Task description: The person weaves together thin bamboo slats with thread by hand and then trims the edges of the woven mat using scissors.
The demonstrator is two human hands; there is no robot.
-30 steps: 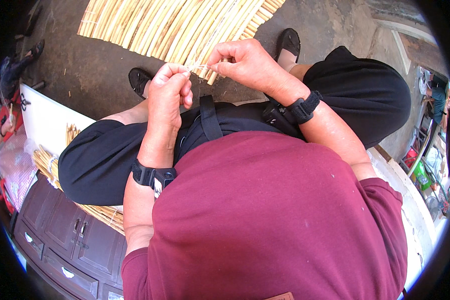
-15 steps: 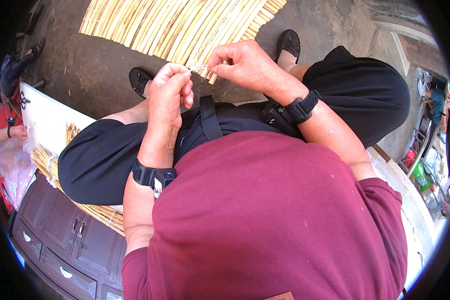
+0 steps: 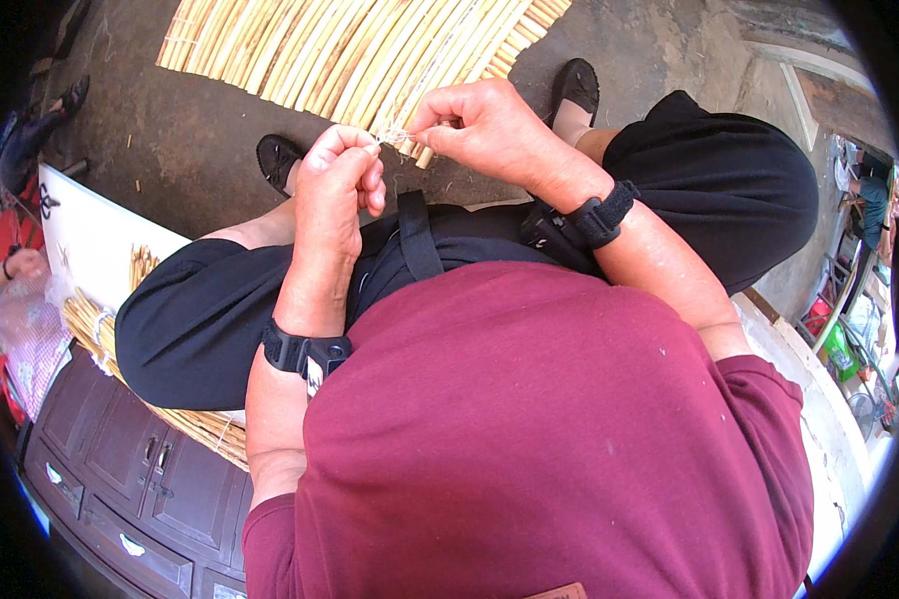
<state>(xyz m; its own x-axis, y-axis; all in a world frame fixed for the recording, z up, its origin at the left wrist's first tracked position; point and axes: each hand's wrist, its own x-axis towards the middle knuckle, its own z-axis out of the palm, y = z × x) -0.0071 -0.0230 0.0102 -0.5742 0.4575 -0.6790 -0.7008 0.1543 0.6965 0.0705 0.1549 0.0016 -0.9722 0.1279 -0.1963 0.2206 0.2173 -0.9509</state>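
A mat of pale round reed stalks [image 3: 330,50], bound side by side, spreads out beyond my knees. At its near edge, thin white string [image 3: 395,136] is bunched between my two hands. My left hand [image 3: 340,175] is closed, its thumb and forefinger pinching one part of the string. From the right, my right hand [image 3: 484,130] pinches the string too, with its other fingers curled. The near ends of a few stalks show just below the string. The exact shape of the knot or loop is too fine to make out.
Bundled reeds [image 3: 95,329] lie by my left knee, next to a white board [image 3: 100,225]. A dark wooden cabinet [image 3: 120,469] stands at the lower left. Another person's hand [image 3: 25,265] shows at the far left. Assorted items, one a green package [image 3: 841,351], crowd the right edge.
My hands have barely moved and keep their pinch on the string. At the far left, the other person's hand has shifted slightly left and is blurred.
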